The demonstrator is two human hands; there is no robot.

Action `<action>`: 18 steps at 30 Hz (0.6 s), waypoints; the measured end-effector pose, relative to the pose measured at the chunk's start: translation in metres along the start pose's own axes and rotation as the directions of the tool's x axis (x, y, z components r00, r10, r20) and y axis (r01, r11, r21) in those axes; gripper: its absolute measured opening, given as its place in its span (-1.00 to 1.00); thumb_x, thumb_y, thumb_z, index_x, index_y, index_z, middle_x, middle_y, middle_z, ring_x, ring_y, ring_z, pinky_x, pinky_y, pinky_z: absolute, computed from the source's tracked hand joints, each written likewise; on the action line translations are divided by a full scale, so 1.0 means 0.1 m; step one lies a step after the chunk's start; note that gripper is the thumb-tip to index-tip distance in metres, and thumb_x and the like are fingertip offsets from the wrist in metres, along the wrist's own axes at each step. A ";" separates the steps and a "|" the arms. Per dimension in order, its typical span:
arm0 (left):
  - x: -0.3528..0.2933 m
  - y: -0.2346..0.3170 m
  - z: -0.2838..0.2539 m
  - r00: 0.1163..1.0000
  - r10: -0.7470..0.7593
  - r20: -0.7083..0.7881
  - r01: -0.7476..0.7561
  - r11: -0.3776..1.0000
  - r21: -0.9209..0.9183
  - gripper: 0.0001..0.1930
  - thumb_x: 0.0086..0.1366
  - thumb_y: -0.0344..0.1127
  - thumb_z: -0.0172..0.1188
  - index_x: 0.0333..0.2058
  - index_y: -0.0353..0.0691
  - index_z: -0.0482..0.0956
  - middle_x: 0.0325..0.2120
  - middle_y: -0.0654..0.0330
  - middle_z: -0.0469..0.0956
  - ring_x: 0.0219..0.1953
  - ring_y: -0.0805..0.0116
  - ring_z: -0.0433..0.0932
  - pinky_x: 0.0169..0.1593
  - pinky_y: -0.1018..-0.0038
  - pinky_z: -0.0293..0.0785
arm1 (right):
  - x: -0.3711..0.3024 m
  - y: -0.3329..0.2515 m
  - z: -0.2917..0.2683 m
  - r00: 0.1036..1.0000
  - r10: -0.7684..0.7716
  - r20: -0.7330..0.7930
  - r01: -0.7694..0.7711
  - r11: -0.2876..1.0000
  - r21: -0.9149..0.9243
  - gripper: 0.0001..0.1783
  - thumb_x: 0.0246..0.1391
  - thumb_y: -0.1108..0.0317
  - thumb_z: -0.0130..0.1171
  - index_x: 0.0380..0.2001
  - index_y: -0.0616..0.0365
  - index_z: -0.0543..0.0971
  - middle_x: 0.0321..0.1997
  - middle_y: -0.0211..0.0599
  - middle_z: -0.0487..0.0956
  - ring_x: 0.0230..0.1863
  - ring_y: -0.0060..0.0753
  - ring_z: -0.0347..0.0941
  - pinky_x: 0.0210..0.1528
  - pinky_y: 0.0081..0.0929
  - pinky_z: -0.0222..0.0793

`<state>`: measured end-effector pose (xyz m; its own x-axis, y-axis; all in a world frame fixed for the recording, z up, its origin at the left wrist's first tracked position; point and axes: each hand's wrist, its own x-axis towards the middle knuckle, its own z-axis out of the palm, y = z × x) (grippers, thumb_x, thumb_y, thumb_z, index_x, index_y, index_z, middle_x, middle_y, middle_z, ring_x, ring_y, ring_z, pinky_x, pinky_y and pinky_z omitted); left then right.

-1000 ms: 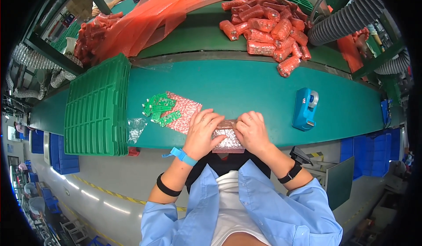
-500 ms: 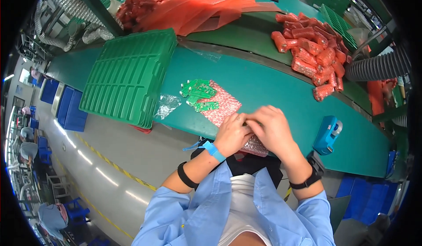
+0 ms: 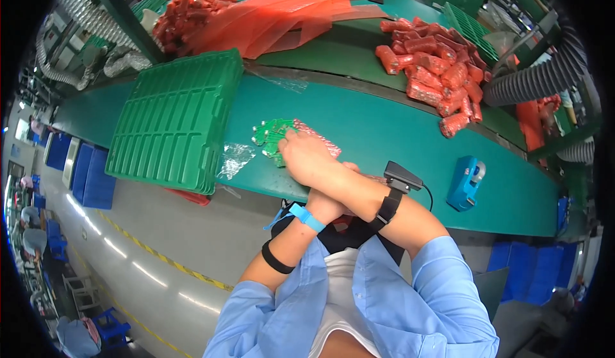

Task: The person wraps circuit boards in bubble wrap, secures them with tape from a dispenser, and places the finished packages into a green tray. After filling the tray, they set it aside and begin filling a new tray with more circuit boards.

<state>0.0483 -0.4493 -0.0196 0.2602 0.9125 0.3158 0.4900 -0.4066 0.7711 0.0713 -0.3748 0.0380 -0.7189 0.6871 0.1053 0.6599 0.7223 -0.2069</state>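
Note:
My right hand point(image 3: 305, 157) is stretched across to the left, its bent fingers closed at the green circuit boards point(image 3: 273, 132). These lie in a loose pile on a sheet of pinkish-red bubble wrap point(image 3: 318, 138). Under my right forearm is my left hand point(image 3: 325, 205), close to the table's near edge. Most of its fingers are hidden, so what they hold cannot be made out. A blue band circles the left wrist, and a dark strap with a small black device point(image 3: 403, 176) sits on the right forearm.
A large green plastic crate point(image 3: 173, 124) stands at the left, with clear film point(image 3: 236, 159) beside it. A blue tape dispenser point(image 3: 466, 184) is at the right. Red wrapped bundles point(image 3: 442, 70) are heaped beyond, near a grey hose point(image 3: 538, 82). Red sheets point(image 3: 275, 22) lie at the back.
My right hand has left the bubble-wrapped piece near the table edge and moved left to the circuit boards. Its forearm now crosses over my left hand. The whole view has shifted slightly.

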 end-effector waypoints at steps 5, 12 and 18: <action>0.04 -0.33 0.14 0.985 0.122 -0.121 -0.099 0.978 0.184 -0.56 0.30 -0.32 0.43 0.13 -0.21 0.57 -0.05 0.13 0.66 0.05 0.11 0.60 0.13 0.14 0.48 | -0.45 0.33 -0.67 0.957 0.199 -0.210 -0.046 0.821 0.569 -0.60 0.11 0.54 0.34 0.05 0.20 0.63 -0.11 -0.09 0.67 -0.13 -0.21 0.71 -0.13 -0.28 0.68; 0.19 -0.20 0.07 0.999 0.025 0.044 -0.034 0.977 0.211 -0.47 0.26 -0.24 0.48 0.20 -0.18 0.62 -0.03 0.15 0.68 0.04 0.06 0.59 0.17 0.14 0.44 | -1.57 1.22 -0.40 0.762 0.644 0.072 -0.287 0.235 0.929 -0.78 0.34 0.55 0.31 0.02 0.24 0.59 -0.23 -0.39 0.69 -0.26 -0.61 0.69 -0.23 -0.59 0.66; 0.37 -0.14 0.30 0.999 -0.017 0.039 0.009 0.980 0.198 -0.41 0.27 -0.26 0.47 0.28 -0.13 0.60 -0.05 0.19 0.68 0.02 0.08 0.59 0.15 0.15 0.44 | -1.75 1.35 0.00 0.613 0.783 0.106 -0.263 0.076 0.962 -0.82 0.32 0.55 0.37 -0.07 0.25 0.59 -0.32 -0.47 0.67 -0.43 -0.70 0.53 -0.36 -0.68 0.49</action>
<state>0.0756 -0.4116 -0.0354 0.2839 0.9168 0.2807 0.6477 -0.3992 0.6490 0.2862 -0.3978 -0.0083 0.0524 0.9783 -0.2004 0.0293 -0.2021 -0.9789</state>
